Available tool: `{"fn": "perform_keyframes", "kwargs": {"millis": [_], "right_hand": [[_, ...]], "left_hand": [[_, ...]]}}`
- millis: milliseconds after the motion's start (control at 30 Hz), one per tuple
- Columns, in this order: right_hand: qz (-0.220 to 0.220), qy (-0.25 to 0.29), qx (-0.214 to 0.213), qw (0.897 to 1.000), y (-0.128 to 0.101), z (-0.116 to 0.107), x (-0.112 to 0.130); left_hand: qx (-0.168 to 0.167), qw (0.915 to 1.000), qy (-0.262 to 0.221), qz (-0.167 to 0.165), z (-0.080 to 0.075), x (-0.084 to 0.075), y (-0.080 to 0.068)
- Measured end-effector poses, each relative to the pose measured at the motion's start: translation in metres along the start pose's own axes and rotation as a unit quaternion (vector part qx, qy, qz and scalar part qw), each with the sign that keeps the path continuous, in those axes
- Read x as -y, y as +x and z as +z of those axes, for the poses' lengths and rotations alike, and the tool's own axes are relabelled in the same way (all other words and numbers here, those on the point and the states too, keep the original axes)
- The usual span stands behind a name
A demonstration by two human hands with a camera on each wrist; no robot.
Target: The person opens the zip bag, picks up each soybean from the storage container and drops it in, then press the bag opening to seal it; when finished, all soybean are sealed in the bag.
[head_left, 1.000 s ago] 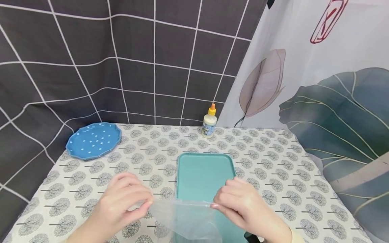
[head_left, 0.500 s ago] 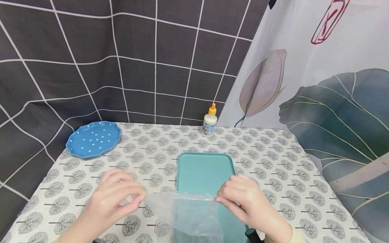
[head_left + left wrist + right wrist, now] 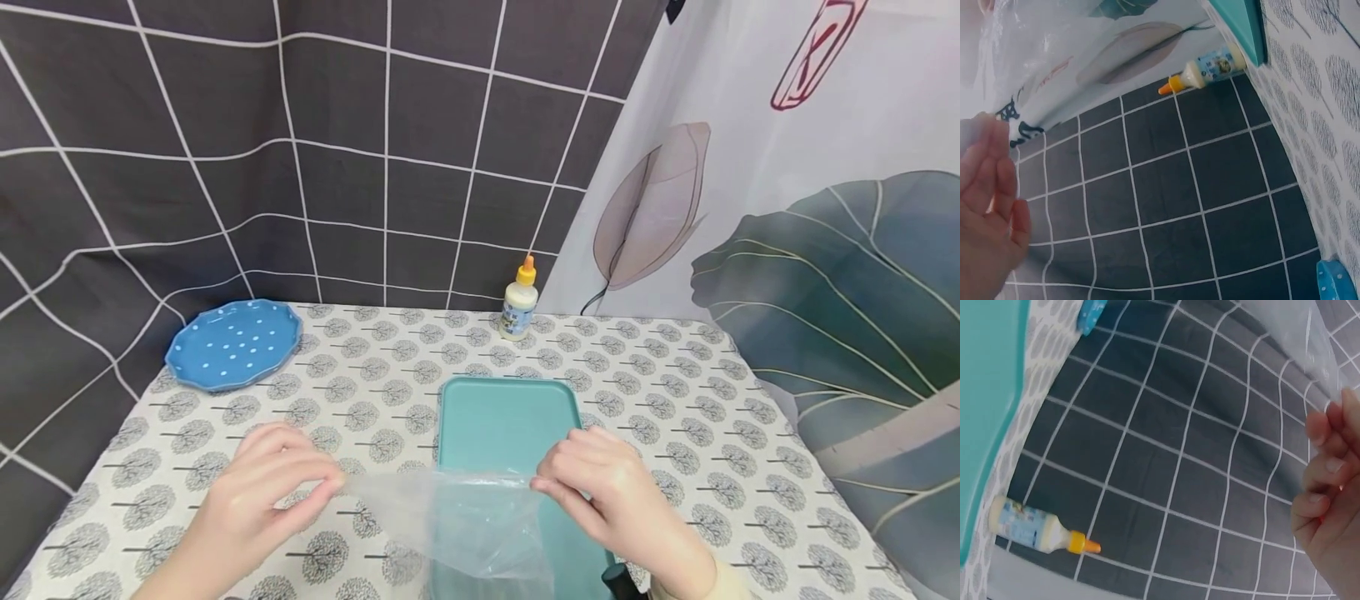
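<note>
A clear plastic bag [image 3: 480, 525] is stretched between the two hands, over the near part of a teal tray [image 3: 495, 425]. My left hand [image 3: 258, 500] pinches one top corner between thumb and fingertips. At the opposite corner my right hand [image 3: 603, 492] pinches the edge, its other fingers curled in. The bag's lower part hangs down, creased and see-through. In the left wrist view the left hand [image 3: 991, 200] has its fingertips together on the film; in the right wrist view the film [image 3: 1300, 337] runs up from the right hand [image 3: 1335, 487].
A glue bottle [image 3: 518, 304] with a yellow cap stands at the back of the patterned tablecloth [image 3: 390, 358]. At the back left lies a blue dotted plate [image 3: 234, 343]. A black object [image 3: 621, 579] shows by the right wrist. Dark gridded cloth [image 3: 337, 167] hangs behind.
My left hand has moved left and slightly away from the right one, pulling the bag's top edge wider. The right hand has shifted slightly right and still grips its corner.
</note>
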State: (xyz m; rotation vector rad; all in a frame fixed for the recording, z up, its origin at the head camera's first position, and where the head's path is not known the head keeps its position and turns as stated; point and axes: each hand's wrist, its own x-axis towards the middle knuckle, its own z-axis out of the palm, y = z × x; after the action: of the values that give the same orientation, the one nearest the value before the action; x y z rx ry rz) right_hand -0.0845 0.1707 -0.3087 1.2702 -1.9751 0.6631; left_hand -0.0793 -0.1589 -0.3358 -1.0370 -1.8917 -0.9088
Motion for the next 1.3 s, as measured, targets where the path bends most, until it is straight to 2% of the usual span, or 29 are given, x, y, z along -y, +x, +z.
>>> {"fn": "perform_keyframes", "kwargs": {"millis": [133, 233, 367, 433, 533, 700, 867, 967, 1133, 1200, 1300], "right_hand": [[0.023, -0.011, -0.011, 1.000, 0.001, 0.002, 0.003], [0.032, -0.007, -0.008, 0.999, 0.002, 0.004, 0.006], [0.050, 0.005, 0.006, 0.999, -0.001, 0.009, 0.008], [0.073, 0.003, 0.019, 0.997, -0.005, 0.009, 0.009], [0.108, -0.012, 0.054, 0.993, -0.017, 0.009, 0.009], [0.102, -0.037, 0.084, 0.990, -0.032, 0.019, 0.011], [0.082, -0.016, 0.084, 0.993, -0.035, 0.029, 0.013], [0.088, 0.013, 0.084, 0.992, -0.039, 0.032, 0.013], [0.152, 0.098, 0.083, 0.980, -0.044, 0.034, 0.015], [0.179, 0.101, 0.082, 0.975, -0.044, 0.034, 0.017], [0.213, 0.075, 0.066, 0.972, -0.042, 0.036, 0.021]], "left_hand": [[0.023, 0.9942, 0.085, -0.061, 0.003, -0.006, 0.005], [0.023, 0.9911, 0.119, -0.054, 0.014, -0.012, 0.011], [-0.009, 0.9952, 0.097, -0.003, 0.031, -0.019, 0.019], [-0.025, 0.9958, 0.088, 0.000, 0.035, -0.021, 0.020], [-0.035, 0.9956, 0.084, -0.025, 0.035, -0.021, 0.020], [-0.045, 0.9939, 0.088, -0.050, 0.029, -0.016, 0.019], [-0.055, 0.9926, 0.093, -0.055, 0.026, -0.012, 0.017], [-0.064, 0.9911, 0.099, -0.062, 0.024, -0.010, 0.016], [-0.070, 0.9897, 0.092, -0.085, 0.018, -0.007, 0.014], [-0.067, 0.9903, 0.085, -0.087, 0.017, -0.007, 0.014], [-0.061, 0.9913, 0.080, -0.085, 0.017, -0.009, 0.014]]}}
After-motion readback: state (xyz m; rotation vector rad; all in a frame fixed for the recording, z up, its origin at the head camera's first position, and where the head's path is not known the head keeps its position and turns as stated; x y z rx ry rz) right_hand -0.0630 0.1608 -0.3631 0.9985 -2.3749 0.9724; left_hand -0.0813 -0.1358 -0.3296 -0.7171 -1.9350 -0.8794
